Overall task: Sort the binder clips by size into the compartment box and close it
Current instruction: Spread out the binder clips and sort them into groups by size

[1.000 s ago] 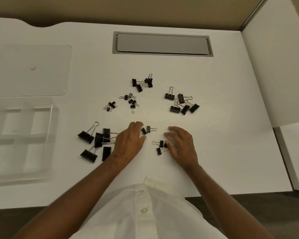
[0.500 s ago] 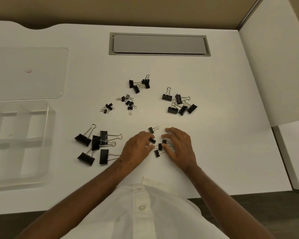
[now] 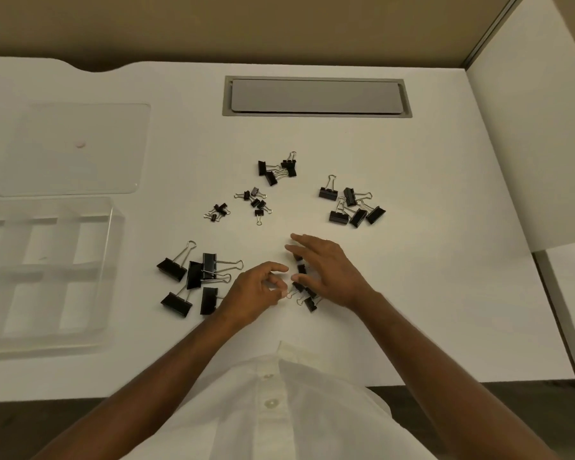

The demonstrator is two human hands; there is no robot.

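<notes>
Near the 6 o'clock edge of the white worktop [image 3: 412,293], both bare hands meet over a small cluster of black metal binder clips [image 3: 304,293]. The left hand [image 3: 251,293] has its fingers [image 3: 276,267] curled, thumb and forefinger tips close together just beside a wire handle of that cluster; whether they actually pinch it I cannot tell. The right hand [image 3: 332,272] lies over the same clips with its fingers spread wide and fairly straight, the tips touching down among them. At 9 o'clock from the hands lies a group of large black binder clips [image 3: 196,277] with long silver wire handles. Toward 12 o'clock sit a scatter of tiny black clips [image 3: 254,202], a tight bunch of small black clips [image 3: 276,169] beyond it, and a few more tiny ones [image 3: 218,212] at 11 o'clock. At 1 o'clock rests a group of medium black clips [image 3: 352,205]. The clear plastic compartment box [image 3: 90,277] stands open at the far 9 o'clock side, its flat clear lid [image 3: 77,147] lying apart from it toward 10 o'clock. A grey rectangular cable hatch [image 3: 317,96] is set into the worktop at 12 o'clock. No writing or brand is legible on anything.
</notes>
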